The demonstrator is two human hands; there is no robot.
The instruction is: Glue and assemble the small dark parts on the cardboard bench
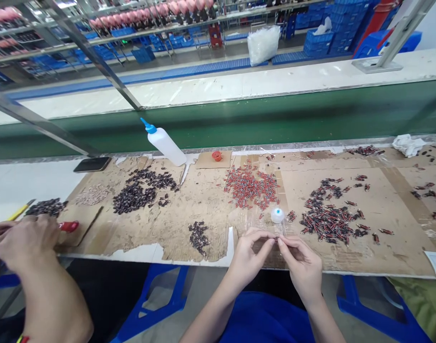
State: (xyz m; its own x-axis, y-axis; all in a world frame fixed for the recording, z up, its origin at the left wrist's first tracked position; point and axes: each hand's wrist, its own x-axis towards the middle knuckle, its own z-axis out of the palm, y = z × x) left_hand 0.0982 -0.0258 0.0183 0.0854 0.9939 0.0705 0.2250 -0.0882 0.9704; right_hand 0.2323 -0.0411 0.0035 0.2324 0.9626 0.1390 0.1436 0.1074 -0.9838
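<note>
Near the front edge of the cardboard-covered table, my left hand [249, 252] and my right hand [300, 262] meet fingertip to fingertip. Both pinch a tiny dark part [276, 239], mostly hidden by the fingers. Just beyond them stands a small round white bottle [278, 215] with a blue tip. Farther back lies a pile of small red parts with metal ends [251, 186]. To the right of my hands spreads a heap of dark-and-red small pieces [328, 216]. A smaller cluster of dark bits [198, 237] sits to the left.
A co-worker's hands [28, 238] are at the left by a red bottle [68, 226]. Black parts [135, 195] lie nearby. A tall white squeeze bottle [167, 146], a phone [92, 165] and a red cup [217, 156] stand or lie along the back. A metal post [96, 57] slants upward.
</note>
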